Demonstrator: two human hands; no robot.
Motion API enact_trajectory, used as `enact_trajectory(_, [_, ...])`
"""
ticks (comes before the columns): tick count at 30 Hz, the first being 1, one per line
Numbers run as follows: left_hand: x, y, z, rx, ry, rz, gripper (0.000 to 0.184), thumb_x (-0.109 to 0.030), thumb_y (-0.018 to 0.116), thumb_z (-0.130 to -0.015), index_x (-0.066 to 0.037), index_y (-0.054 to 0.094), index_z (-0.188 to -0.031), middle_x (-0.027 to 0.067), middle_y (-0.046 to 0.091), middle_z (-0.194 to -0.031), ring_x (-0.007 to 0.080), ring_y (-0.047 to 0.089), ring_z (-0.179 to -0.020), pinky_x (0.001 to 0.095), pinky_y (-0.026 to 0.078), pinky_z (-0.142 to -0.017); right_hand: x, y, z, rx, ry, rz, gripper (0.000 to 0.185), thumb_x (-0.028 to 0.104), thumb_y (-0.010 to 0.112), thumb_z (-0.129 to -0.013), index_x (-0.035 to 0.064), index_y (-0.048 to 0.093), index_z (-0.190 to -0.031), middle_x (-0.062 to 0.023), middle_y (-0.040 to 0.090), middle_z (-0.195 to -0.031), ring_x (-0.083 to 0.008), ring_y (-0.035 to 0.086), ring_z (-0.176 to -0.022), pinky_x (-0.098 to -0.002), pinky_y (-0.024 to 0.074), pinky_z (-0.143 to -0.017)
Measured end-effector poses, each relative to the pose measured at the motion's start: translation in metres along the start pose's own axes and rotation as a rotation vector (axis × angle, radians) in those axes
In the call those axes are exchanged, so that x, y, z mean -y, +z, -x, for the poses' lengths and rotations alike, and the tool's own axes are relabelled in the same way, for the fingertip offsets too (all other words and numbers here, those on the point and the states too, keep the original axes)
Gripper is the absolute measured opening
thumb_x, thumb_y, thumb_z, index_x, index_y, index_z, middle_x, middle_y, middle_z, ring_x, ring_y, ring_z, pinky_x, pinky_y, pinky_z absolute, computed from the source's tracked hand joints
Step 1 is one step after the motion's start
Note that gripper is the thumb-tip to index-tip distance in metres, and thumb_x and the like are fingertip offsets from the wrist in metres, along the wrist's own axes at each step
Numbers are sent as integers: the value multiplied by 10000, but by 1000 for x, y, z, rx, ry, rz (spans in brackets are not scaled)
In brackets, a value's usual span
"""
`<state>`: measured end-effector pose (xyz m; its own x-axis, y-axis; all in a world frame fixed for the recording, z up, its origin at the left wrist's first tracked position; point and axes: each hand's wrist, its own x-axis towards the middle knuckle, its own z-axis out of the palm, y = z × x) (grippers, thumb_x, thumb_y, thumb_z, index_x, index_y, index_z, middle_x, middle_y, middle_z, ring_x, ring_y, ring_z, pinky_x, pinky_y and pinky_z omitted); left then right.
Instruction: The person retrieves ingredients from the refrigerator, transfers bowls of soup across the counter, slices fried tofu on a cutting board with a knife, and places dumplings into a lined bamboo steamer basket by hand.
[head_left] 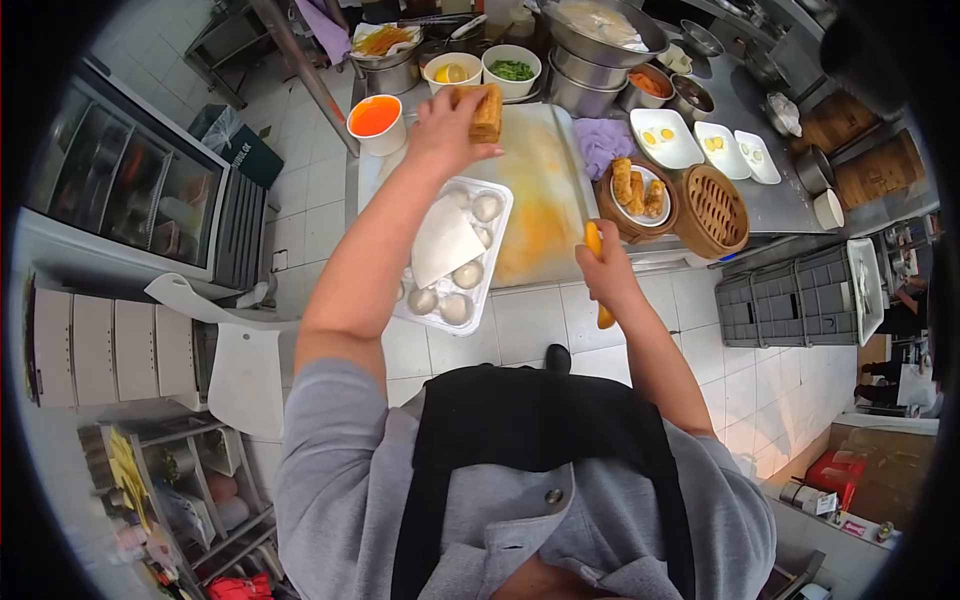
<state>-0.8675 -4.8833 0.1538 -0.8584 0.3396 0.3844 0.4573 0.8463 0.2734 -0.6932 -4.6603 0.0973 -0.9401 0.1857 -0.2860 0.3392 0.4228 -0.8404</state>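
My left hand (445, 135) reaches over the far part of the cutting board, its fingers closed on a golden-brown, toast-like block (487, 115). Orange and yellow stains mark the pale cutting board (535, 190). My right hand (608, 272) is wrapped around a yellow-orange stick-like thing (594, 238) near the counter's front edge; its ends show above and below the fist, but its kind is unclear. Under my left forearm sits a white tray (497, 205) of round whitish pieces, partly covered by a white sheet (440, 242).
A cup of orange liquid (376, 116) stands left of my left hand. Behind are bowls of lemon (451, 73) and chopped greens (511, 70). Right of the board lie a purple cloth (603, 146), a bamboo steamer (640, 228) with fried rolls, its lid (712, 210), and egg plates (666, 138).
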Motion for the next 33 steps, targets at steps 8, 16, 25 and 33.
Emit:
enact_trajectory(8, [14,33,-29,-124,-7,76,654,-323,763,-674,-231,484,-1258,138,435,-1266,340,500,-1099,422,470,-875,-15,-28,23,135,5,-171,274,173,503,-909,65,416,-1146,-18,500,-707,-70,456,-491,-226,402,-435])
enact_trajectory(16, [15,38,-47,-192,41,40,543,-313,728,-713,-160,532,-1196,134,529,-1142,326,557,-1012,399,476,-862,-63,-35,-15,85,-251,64,424,181,533,-869,75,400,-1257,-150,591,-843,-205,572,-604,-339,475,-573])
enact_trajectory(25, [13,29,-71,-312,124,-98,495,-344,722,-722,-81,561,-1108,142,647,-945,316,645,-799,393,525,-720,-46,-53,-15,219,-156,-173,469,140,543,-856,66,374,-1287,-121,589,-836,-171,549,-576,-314,464,-534])
enact_trajectory(33, [-30,-7,-52,15,-415,1379,410,-318,593,-874,4,530,-1121,125,640,-981,244,663,-839,344,572,-710,-40,-45,13,121,-71,-382,362,109,489,-896,53,373,-1234,-41,569,-844,-67,491,-570,-207,405,-464])
